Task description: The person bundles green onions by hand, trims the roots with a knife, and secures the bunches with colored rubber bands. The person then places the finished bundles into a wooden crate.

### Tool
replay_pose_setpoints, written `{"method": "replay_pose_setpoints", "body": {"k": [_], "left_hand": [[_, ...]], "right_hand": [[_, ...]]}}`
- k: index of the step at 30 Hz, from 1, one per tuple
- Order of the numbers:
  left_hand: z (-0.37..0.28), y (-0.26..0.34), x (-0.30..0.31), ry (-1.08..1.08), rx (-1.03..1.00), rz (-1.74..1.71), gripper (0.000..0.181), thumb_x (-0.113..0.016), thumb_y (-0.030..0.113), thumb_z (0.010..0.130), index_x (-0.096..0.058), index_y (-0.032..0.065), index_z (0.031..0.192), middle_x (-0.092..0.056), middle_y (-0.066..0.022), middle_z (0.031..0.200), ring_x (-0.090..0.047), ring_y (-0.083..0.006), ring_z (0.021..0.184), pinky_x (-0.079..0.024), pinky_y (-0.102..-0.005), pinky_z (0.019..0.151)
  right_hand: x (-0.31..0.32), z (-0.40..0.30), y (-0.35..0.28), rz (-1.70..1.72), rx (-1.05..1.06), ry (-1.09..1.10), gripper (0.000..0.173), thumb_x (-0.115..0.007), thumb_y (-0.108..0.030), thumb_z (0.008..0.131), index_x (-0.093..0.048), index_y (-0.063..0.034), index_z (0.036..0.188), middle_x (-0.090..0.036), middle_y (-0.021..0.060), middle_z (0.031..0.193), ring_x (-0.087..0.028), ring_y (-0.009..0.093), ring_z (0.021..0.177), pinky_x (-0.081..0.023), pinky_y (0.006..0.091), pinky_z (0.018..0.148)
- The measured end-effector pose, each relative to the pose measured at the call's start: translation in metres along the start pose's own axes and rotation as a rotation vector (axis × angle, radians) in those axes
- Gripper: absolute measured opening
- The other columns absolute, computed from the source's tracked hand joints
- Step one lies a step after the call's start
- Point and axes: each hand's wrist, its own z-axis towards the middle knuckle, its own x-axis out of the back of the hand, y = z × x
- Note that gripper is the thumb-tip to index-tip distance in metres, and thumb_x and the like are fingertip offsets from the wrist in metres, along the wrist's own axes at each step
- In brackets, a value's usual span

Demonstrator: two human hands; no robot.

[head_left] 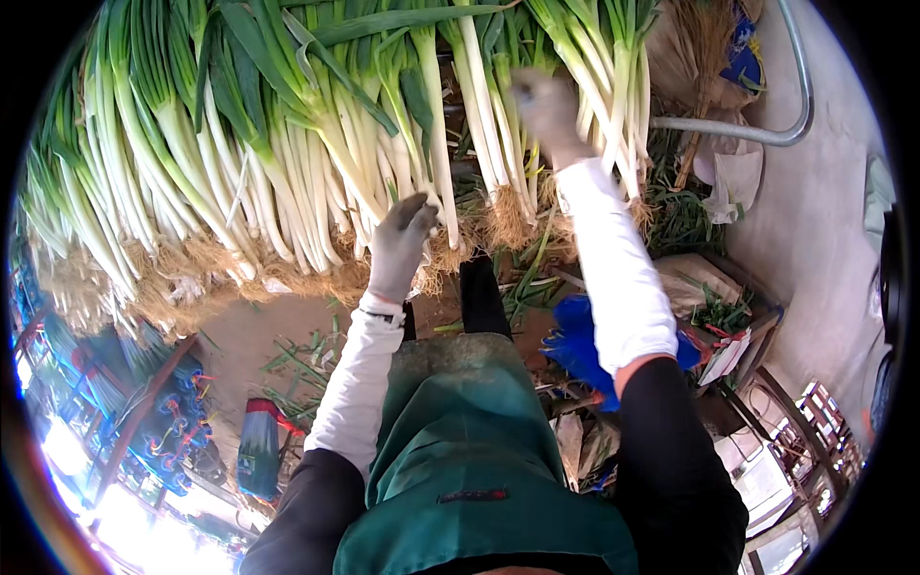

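Many long green onions (215, 172) with white stalks and green tops lie side by side before me, their brown roots (507, 219) towards me. My left hand (402, 248), in a dirty glove, is at the root ends of the stalks near the middle; its fingers are bent, and whether they grip a stalk cannot be told. My right hand (550, 111), gloved and blurred, is over the stalks right of the middle, beside a gap in the row. Its fingers are too blurred to tell if they hold anything. White sleeve covers are on both forearms.
A bent metal pipe (776, 136) stands out at the right, near a straw broom (701, 79). Blue netting (582, 345) lies low by my right arm. At the lower left are filled blue net bags (158, 431) and a red-topped bundle (259, 449). Cut leaves (298, 366) litter the floor.
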Motion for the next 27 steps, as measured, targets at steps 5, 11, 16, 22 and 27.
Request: {"method": "replay_pose_setpoints", "body": {"k": [5,11,16,22,27], "left_hand": [[-0.038,-0.013,0.034,0.026,0.142,-0.054,0.042,-0.061,0.015,0.110,-0.059,-0.0085,0.145,-0.075,-0.0180,0.125,-0.073,-0.0208,0.112,-0.057,-0.0308,0.098],[-0.033,-0.018,0.034,0.043,0.067,-0.088,0.041,-0.062,0.014,0.109,-0.060,-0.0092,0.143,-0.076,-0.0168,0.123,-0.072,-0.0183,0.110,-0.056,-0.0305,0.098],[-0.029,0.005,0.023,-0.007,-0.045,-0.136,0.041,-0.062,0.016,0.110,-0.060,-0.0071,0.144,-0.076,-0.0167,0.125,-0.074,-0.0223,0.112,-0.058,-0.0341,0.102],[-0.046,-0.029,0.035,0.010,0.016,-0.109,0.042,-0.061,0.017,0.110,-0.060,-0.0069,0.145,-0.076,-0.0168,0.126,-0.074,-0.0228,0.114,-0.058,-0.0343,0.102],[-0.061,-0.045,0.055,0.005,0.113,-0.125,0.041,-0.059,0.015,0.110,-0.059,-0.0075,0.144,-0.075,-0.0166,0.126,-0.073,-0.0225,0.115,-0.059,-0.0354,0.102]], "right_hand": [[-0.083,-0.016,-0.056,-0.102,-0.350,-0.069,0.065,-0.087,-0.041,0.089,-0.063,0.0080,0.124,-0.074,0.0334,0.115,-0.076,0.038,0.108,-0.058,0.0490,0.096],[-0.103,-0.013,-0.021,-0.363,-0.282,-0.249,0.056,-0.078,-0.046,0.094,-0.069,0.0002,0.124,-0.078,0.0217,0.112,-0.077,0.038,0.104,-0.061,0.0476,0.091],[-0.082,0.010,-0.027,-0.340,-0.080,-0.029,0.030,-0.074,-0.031,0.092,-0.072,-0.0076,0.111,-0.078,0.0184,0.097,-0.077,0.037,0.091,-0.060,0.0487,0.078],[-0.126,-0.018,-0.045,-0.294,-0.130,-0.181,0.032,-0.064,-0.025,0.095,-0.072,0.0010,0.113,-0.077,0.0261,0.106,-0.076,0.041,0.094,-0.060,0.0512,0.086],[-0.151,-0.058,-0.022,-0.014,-0.418,-0.094,0.059,-0.067,-0.043,0.099,-0.066,0.0077,0.130,-0.072,0.0341,0.122,-0.069,0.048,0.116,-0.053,0.0507,0.106]]}}
